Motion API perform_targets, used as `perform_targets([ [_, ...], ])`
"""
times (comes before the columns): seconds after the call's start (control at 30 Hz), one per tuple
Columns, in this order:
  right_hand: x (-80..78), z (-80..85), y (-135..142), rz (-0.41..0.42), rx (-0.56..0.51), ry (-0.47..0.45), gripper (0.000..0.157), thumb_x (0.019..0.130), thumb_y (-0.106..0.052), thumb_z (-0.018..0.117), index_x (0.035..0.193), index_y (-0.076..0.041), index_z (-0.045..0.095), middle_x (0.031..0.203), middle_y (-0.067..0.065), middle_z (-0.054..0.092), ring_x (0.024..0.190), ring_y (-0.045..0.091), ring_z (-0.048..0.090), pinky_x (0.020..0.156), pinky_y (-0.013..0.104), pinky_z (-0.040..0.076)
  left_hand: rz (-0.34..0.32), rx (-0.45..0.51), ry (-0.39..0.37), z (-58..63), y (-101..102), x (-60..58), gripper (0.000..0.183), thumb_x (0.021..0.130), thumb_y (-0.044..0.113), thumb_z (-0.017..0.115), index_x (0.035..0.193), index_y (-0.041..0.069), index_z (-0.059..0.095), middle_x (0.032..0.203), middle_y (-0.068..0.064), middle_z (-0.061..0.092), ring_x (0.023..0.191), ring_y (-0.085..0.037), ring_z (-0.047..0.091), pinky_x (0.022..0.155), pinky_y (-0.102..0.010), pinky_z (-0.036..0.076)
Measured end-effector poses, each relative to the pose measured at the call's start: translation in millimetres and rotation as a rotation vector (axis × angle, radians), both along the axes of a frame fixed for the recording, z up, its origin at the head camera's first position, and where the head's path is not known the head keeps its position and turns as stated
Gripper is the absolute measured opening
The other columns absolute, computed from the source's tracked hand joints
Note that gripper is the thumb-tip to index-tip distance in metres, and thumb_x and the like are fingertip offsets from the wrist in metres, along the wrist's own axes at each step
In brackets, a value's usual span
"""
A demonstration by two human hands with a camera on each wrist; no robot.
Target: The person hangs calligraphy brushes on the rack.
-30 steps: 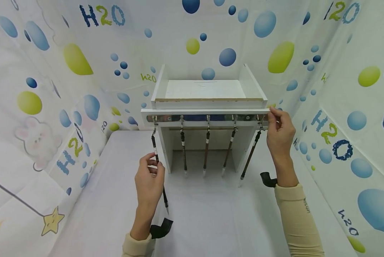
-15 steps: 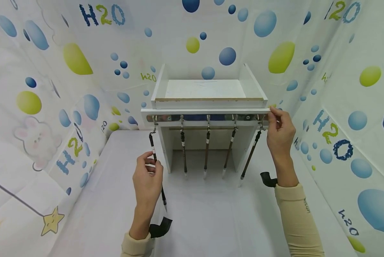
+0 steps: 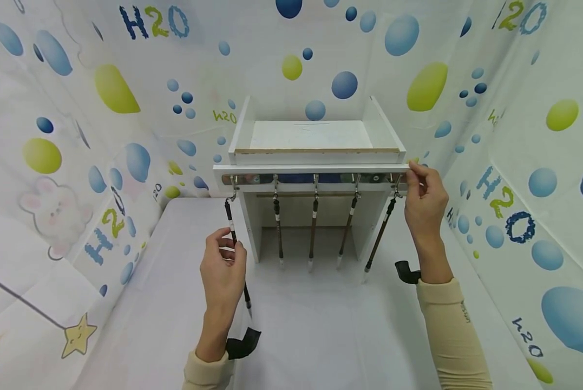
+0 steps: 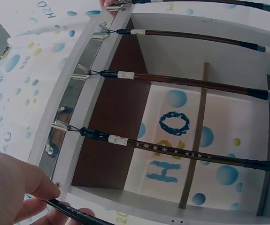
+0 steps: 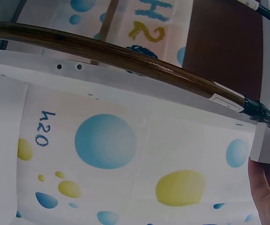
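My left hand point(image 3: 223, 276) pinches a dark-handled calligraphy brush point(image 3: 230, 215) partway down its handle, thumb against fingers. The brush slants, tip down, with its cord loop right at the leftmost hook point(image 3: 234, 189). In the left wrist view, thumb and fingers grip the same brush point(image 4: 81, 214) at the lower left. My right hand point(image 3: 426, 203) holds the right end of the white hook board point(image 3: 310, 169) between thumb and fingers; its fingertips show at the board's corner in the right wrist view. Several other calligraphy brushes point(image 3: 314, 227) hang tip down from the remaining hooks.
The board fronts a white shelf unit point(image 3: 369, 216) with a shallow open tray point(image 3: 315, 135) on top. A white cloth surface point(image 3: 310, 325) lies below. Patterned curtains point(image 3: 291, 32) with bubbles and "H2O" enclose the back and sides.
My left hand has shifted slightly left and up, carrying the pinched brush, whose top leans farther left of the hook. The right hand stays on the board end.
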State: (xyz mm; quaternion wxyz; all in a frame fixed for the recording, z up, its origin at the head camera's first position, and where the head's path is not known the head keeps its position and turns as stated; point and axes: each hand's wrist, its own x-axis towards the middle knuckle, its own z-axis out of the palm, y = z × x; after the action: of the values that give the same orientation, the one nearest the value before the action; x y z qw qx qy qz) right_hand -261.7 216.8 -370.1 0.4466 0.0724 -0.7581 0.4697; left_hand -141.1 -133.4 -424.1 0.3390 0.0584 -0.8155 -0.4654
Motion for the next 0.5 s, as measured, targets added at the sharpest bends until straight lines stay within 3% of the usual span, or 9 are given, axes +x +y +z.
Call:
perform_targets([
  [0.23,-0.3,-0.2,-0.1,-0.004,0.001,0.0,0.028,0.101,-0.021,0.06,0.123,-0.005,0.067,0.119,0.008,0.07,0.102,-0.005,0.063,0.087,0.007,0.048,-0.01,0.001,-0.012,-3.6,0.7,1.2,0.034,0.095,0.006,0.06,0.129,0.003,0.057,0.096,-0.013,0.065,0.073,-0.016,0.059,0.063,-0.011,0.045],
  [0.5,-2.1,-0.3,0.3,-0.007,-0.001,0.013,0.024,0.1,-0.013,0.061,0.122,-0.005,0.068,0.118,0.009,0.071,0.098,-0.014,0.058,0.084,0.006,0.048,0.014,-0.031,-0.023,-4.0,0.0,1.0,0.035,0.095,0.007,0.061,0.129,0.003,0.057,0.096,-0.014,0.065,0.072,-0.017,0.06,0.063,-0.014,0.046],
])
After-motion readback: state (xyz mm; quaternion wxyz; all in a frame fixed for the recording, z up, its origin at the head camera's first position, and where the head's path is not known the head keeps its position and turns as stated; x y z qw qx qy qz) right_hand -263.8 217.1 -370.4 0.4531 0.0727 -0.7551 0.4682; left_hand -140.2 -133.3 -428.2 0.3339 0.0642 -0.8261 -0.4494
